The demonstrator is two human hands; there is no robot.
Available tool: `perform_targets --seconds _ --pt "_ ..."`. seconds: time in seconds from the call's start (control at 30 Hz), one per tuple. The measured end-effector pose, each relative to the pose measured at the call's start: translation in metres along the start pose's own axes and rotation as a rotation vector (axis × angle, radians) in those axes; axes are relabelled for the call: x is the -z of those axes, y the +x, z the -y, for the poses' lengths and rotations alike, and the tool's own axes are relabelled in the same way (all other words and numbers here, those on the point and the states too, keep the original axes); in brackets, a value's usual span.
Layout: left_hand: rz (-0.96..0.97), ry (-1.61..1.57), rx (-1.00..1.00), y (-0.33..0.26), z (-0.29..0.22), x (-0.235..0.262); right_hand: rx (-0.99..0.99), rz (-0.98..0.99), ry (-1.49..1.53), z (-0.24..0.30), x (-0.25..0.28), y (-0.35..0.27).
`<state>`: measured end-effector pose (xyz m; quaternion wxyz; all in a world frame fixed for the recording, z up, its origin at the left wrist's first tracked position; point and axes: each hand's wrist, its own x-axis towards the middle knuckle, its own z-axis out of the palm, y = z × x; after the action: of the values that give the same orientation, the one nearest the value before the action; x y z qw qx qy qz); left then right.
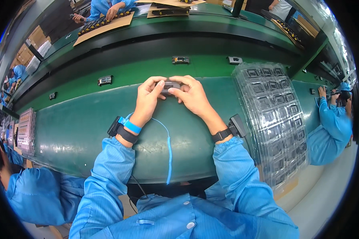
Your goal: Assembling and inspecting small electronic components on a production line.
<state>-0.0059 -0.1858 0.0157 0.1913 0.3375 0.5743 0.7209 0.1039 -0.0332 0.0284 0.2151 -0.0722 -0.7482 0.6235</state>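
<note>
Between both hands I hold a small dark rectangular device [170, 86], raised over the green work surface near the belt. My left hand [149, 93] grips its left end, thumb on top. On its right end, my right hand [191, 93] presses with the thumb while the fingers curl behind. The fingers partly cover the device, so its exact kind cannot be made out. A blue wrist strap [132, 126] with a coiled cord [169, 155] is on my left wrist, beside a black band; a black band with a small box [237, 126] is on my right.
Several similar units, such as one device [181, 60] and another [105, 80], lie on the green belt [143, 67] ahead. Stacked clear plastic trays [273, 119] stand at my right. Co-workers in blue sleeves [333, 127] sit on both sides and across, near a cardboard sheet [103, 30].
</note>
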Motion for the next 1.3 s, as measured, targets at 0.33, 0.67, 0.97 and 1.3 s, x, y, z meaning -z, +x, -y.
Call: perform_targets --seconds 0.33,0.67,0.97,1.3 --pt "-0.061 -0.076 0.044 0.002 0.002 0.004 0.215 -0.077 -0.266 -0.001 -0.001 -0.004" --pt "-0.055 -0.098 0.044 0.003 0.005 0.005 0.2 -0.079 -0.345 -0.004 0.0 -0.003" --pt "-0.028 -0.073 0.021 0.003 0.005 0.007 0.125 -0.087 -0.161 -0.013 0.0 0.003" --pt "0.007 -0.066 0.064 0.001 0.002 0.006 0.029 -0.107 -0.061 -0.016 0.0 0.004"
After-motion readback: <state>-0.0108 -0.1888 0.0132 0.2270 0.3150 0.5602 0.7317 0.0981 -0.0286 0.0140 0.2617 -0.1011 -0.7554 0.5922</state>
